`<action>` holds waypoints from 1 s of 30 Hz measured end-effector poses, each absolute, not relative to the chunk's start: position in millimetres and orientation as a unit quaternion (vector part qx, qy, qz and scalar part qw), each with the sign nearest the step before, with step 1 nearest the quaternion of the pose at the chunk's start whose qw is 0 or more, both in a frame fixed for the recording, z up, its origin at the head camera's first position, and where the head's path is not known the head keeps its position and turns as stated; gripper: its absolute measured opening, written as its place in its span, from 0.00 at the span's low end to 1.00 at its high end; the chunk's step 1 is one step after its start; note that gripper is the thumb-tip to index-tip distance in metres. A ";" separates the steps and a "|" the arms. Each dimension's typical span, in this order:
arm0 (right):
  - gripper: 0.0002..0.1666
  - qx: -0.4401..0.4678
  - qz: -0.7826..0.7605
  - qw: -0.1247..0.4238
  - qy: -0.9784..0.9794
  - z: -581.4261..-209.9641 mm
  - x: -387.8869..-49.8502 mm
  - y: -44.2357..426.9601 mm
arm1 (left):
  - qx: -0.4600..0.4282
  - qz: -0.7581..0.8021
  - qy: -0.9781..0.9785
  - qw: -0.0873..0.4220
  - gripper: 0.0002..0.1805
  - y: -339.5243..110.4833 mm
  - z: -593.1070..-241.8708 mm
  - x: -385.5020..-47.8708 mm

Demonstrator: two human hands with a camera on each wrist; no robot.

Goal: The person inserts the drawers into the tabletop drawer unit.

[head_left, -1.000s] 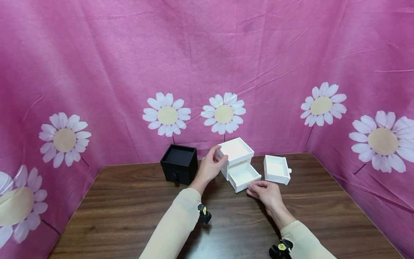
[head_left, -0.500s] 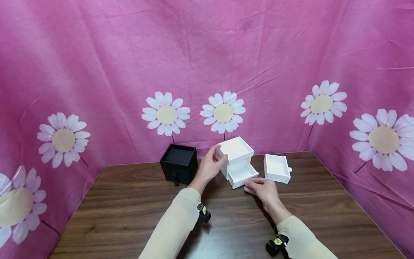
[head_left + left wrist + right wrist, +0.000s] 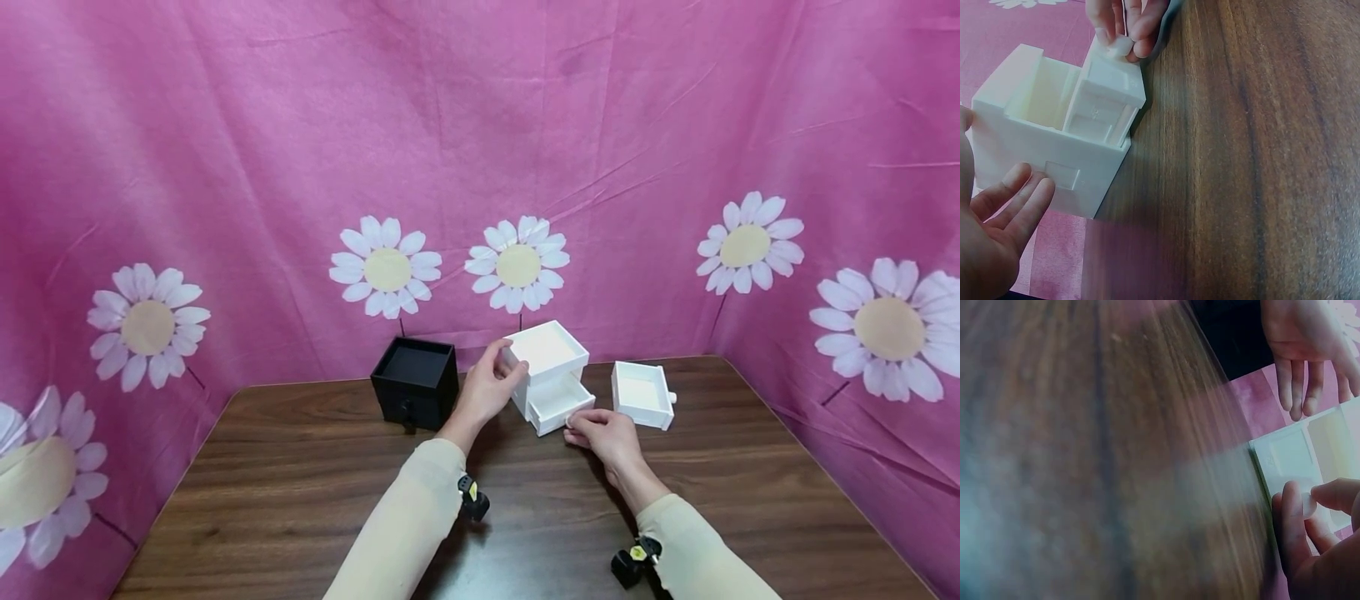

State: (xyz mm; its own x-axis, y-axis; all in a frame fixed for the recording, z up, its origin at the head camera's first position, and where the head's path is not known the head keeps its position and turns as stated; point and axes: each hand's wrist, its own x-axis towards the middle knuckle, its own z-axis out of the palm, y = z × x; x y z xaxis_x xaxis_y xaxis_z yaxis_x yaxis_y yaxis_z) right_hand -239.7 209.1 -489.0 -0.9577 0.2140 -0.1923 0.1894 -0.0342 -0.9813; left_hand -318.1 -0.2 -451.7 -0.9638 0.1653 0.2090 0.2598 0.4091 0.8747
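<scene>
A small white two-tier drawer box (image 3: pixel 546 350) stands near the back of the wooden table. Its lower drawer (image 3: pixel 558 402) sticks out part way, and the upper slot is an open gap. My left hand (image 3: pixel 486 387) rests against the box's left side, its fingers (image 3: pixel 1034 197) fairly straight on the wall in the left wrist view. With thumb and fingers, my right hand (image 3: pixel 611 442) pinches the small white knob (image 3: pixel 1121 45) on the lower drawer's front. A second white drawer (image 3: pixel 642 393) lies apart on the table, right of the box, knob facing right.
A black drawer box (image 3: pixel 415 382) with a recessed top stands left of my left hand. Pink cloth (image 3: pixel 637 167) with printed daisies hangs behind the table (image 3: pixel 315 500) and along both sides. Each sleeve carries a small black camera (image 3: pixel 474 500).
My right hand has pushed the lower drawer a little further into the white box, moving slightly back and left with it. The left hand stays in place on the box's side.
</scene>
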 end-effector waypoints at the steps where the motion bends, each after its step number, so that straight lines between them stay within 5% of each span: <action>1: 0.16 -0.145 0.704 0.009 -0.695 -488.8 -239.8 208.6 | -0.127 -0.527 -0.839 0.046 0.30 0.0 -452.0 -317.9; 30: 0.18 -0.138 0.693 0.002 -0.708 -485.4 -258.8 201.2 | -0.130 -0.536 -0.833 0.051 0.30 0.7 -448.7 -315.0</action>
State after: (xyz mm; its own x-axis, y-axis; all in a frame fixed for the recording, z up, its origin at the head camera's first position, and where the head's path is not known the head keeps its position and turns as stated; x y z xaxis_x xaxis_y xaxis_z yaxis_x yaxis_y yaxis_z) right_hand -258.8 201.2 -485.4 -0.9619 0.1983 -0.1879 0.1920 0.0014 -0.9814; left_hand -315.0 0.7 -448.7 -0.9611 0.1619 0.2237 0.2707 0.3920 0.8792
